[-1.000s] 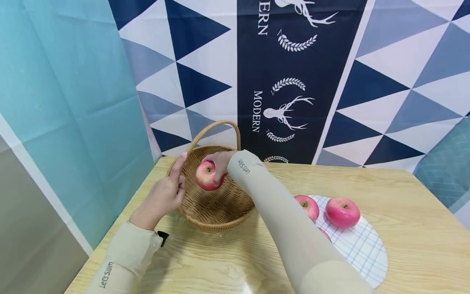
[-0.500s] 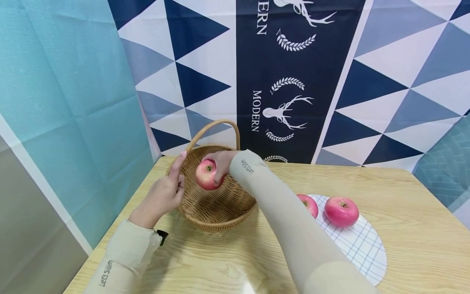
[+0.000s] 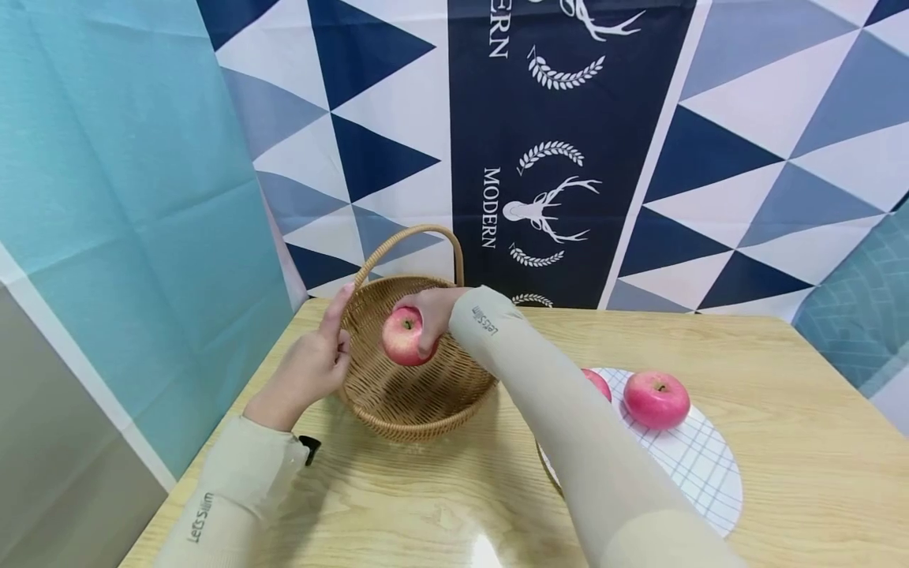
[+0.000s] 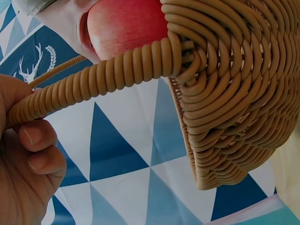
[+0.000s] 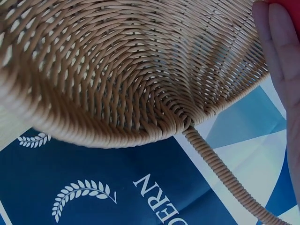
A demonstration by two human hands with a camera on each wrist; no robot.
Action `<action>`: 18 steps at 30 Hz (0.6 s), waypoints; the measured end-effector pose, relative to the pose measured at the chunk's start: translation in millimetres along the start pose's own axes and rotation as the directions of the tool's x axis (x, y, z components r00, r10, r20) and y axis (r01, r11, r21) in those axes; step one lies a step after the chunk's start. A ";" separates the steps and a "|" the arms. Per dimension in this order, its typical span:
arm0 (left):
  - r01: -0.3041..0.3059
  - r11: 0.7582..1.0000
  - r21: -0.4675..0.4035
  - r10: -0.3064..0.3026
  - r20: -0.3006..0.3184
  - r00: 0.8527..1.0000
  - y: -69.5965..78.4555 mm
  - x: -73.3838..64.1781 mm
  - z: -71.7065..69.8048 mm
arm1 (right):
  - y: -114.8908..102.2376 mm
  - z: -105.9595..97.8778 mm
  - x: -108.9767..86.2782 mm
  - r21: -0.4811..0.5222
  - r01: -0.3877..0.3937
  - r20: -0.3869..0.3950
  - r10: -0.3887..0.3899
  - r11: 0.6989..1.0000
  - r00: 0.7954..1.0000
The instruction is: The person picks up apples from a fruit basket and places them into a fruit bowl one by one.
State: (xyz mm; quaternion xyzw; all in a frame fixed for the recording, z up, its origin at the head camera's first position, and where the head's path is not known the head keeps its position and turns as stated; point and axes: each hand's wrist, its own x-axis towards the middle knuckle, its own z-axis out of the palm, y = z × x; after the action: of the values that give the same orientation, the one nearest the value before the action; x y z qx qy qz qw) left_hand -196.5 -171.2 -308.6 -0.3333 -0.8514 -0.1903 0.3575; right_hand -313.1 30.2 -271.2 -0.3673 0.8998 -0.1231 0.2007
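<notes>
A brown wicker basket (image 3: 419, 426) with an arched handle (image 3: 415, 230) stands tilted on the table, its opening toward me. My left hand (image 3: 308, 371) holds the handle's left side, index finger extended along it and the other fingers curled, as the left wrist view shows. In my right hand (image 3: 435, 308) is a red-pink apple (image 3: 403, 338), gripped from its right side with the stem up, inside the basket's opening. The left wrist view shows this apple (image 4: 126, 28) behind the handle. Bare weave shows below it. In the right wrist view only the fingers (image 5: 283, 61) and a red sliver appear.
On the wooden table (image 3: 802, 410) at right lies a round plate with a checked surface (image 3: 703, 473). It bears a whole pink apple (image 3: 656, 400) and another apple (image 3: 598, 383) partly covered by my right sleeve (image 3: 568, 418). A patterned cloth (image 3: 398, 142) hangs behind the table.
The head view has shifted slightly. The held apple sits a little farther right within the basket's opening. My right sleeve now covers more of the apples on the plate. The left hand keeps its hold.
</notes>
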 end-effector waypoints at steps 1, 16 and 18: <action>0.001 1.000 -0.001 -0.001 0.005 1.000 0.4 0.6 0.2 | 0.3 0.1 -1.1 -0.008 -0.001 -0.002 0.001 1.000 1.000; 0.025 1.000 0.017 -0.026 0.049 0.998 3.2 6.1 -0.2 | 1.6 -5.4 -24.1 -0.011 0.076 0.010 -0.076 0.997 0.997; 0.022 1.000 0.016 -0.023 0.052 0.998 3.0 6.3 0.4 | 3.6 -4.9 -29.8 -0.023 0.090 -0.008 -0.090 0.996 0.996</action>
State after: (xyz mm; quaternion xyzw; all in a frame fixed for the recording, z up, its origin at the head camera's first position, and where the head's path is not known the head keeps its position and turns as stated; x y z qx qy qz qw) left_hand -197.8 -166.2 -304.0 -0.3259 -0.8654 -0.1793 0.3357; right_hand -298.1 54.2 -260.1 -0.4091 0.8846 -0.1237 0.1867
